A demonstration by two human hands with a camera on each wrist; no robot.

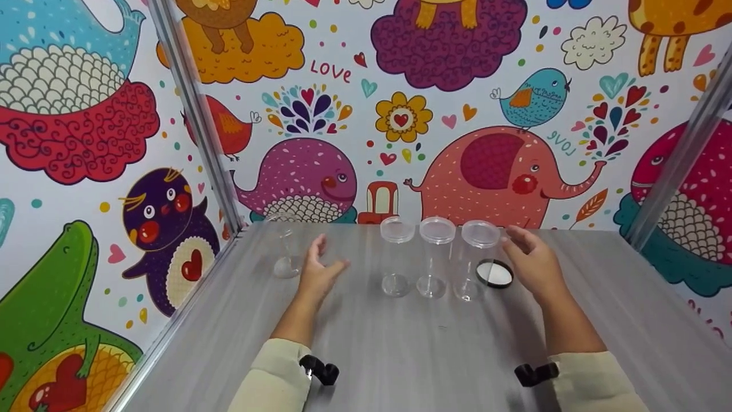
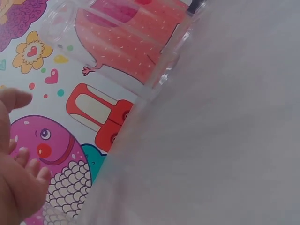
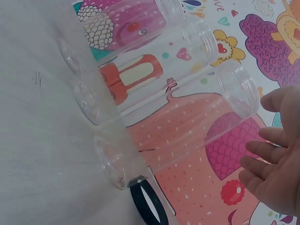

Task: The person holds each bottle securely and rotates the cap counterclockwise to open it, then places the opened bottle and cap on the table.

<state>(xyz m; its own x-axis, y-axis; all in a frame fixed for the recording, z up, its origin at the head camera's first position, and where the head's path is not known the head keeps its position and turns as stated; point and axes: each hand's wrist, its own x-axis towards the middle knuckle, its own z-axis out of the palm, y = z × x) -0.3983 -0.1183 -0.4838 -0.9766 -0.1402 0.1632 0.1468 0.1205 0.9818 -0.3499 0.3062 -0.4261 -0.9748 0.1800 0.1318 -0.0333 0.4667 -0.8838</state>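
Clear plastic jars (image 1: 437, 257) stand grouped centre, lone jar (image 1: 285, 252) left. Your left hand (image 1: 316, 272) and right hand (image 1: 533, 262) hold nothing, fingers loose; a right-thumb bump could topple the row.

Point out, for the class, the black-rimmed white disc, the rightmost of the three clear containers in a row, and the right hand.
Black-rimmed disc (image 1: 495, 274): head view, on its white face.
Rightmost container (image 1: 473, 262): head view, on its clear wall.
Right hand (image 1: 533, 263): head view, mid-hand.

Cartoon-printed walls (image 1: 354, 126), grey table (image 1: 412, 360), corner posts (image 1: 198, 114), probably metal
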